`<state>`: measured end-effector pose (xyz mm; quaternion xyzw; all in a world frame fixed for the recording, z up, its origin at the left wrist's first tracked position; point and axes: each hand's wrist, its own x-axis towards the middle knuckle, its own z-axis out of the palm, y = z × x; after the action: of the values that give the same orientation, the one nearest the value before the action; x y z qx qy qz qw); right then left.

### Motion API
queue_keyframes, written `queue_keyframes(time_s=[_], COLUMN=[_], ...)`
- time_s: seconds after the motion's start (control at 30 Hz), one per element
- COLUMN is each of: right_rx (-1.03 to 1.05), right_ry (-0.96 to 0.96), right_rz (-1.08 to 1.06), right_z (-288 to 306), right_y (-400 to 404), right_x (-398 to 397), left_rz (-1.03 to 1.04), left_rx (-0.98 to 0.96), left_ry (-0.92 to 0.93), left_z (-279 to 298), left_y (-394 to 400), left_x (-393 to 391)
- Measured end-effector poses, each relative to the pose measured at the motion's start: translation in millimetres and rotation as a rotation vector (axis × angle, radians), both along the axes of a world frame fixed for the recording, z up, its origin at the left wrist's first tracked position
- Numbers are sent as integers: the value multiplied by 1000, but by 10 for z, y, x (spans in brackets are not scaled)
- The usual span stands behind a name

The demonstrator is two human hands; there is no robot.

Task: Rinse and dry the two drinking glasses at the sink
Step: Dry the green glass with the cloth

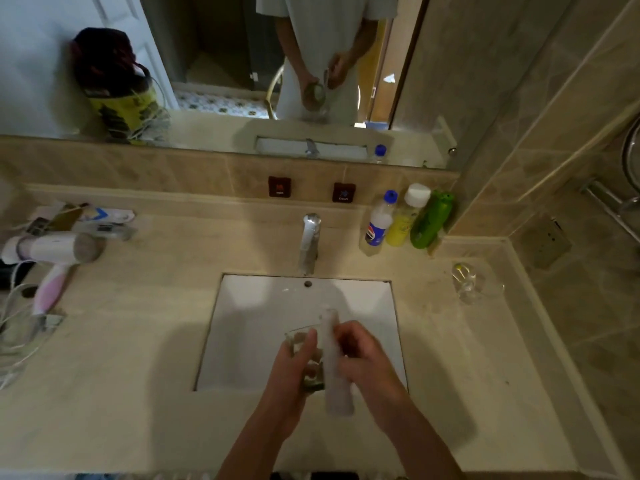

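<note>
Over the white sink (249, 327), my left hand (291, 372) is wrapped around a clear drinking glass (304, 355), fingers closed on its side, the glass tilted with its mouth pointing away from me. My right hand (367, 358) is closed on a pale, blurred cloth or tissue (334, 368) that hangs alongside the glass and touches it; just what it is I cannot tell. The second glass (467, 282) stands well apart on the beige worktop (138, 375), to the right of the sink. The chrome tap (309, 242) rises behind the basin; I cannot tell whether water runs. Three bottles (405, 220) stand in the right corner by the wall, and a hair dryer (55, 258) lies at far left among white cables.
</note>
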<state>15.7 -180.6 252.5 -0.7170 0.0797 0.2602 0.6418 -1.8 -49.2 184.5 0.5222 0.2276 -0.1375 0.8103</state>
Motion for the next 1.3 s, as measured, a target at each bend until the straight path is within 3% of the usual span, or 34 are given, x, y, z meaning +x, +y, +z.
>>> queue_keyframes(time_s=[0.13, 0.3, 0.53, 0.7, 0.9, 0.97, 1.1, 1.3], right_rx=[-28, -476, -455, -360, -12, 15, -7, -380], right_ry=[-128, -530, -622, -379, 66, 86, -92, -554], right_rz=[13, -59, -93, -99, -255, -247, -204, -55], right_z=[-33, -251, -554, -501, -389, -388, -395, -718], right_y=[256, 559, 896, 1033, 1096, 1143, 1254, 1341], right_x=[-137, -256, -326, -21, 526, 569, 497, 144], left_rz=[57, 36, 65, 108, 68, 85, 146, 331], left_rx=[47, 55, -80, -150, -111, -91, -107, -101], left_ry=[-44, -40, -12, 48, 42, 74, 54, 103], left_z=[-39, -31, 27, 13, 2, -19, -154, -231], left_y=[229, 318, 347, 480, 699, 705, 706, 744], left_x=[-25, -14, -70, -7, 268, 347, 457, 528])
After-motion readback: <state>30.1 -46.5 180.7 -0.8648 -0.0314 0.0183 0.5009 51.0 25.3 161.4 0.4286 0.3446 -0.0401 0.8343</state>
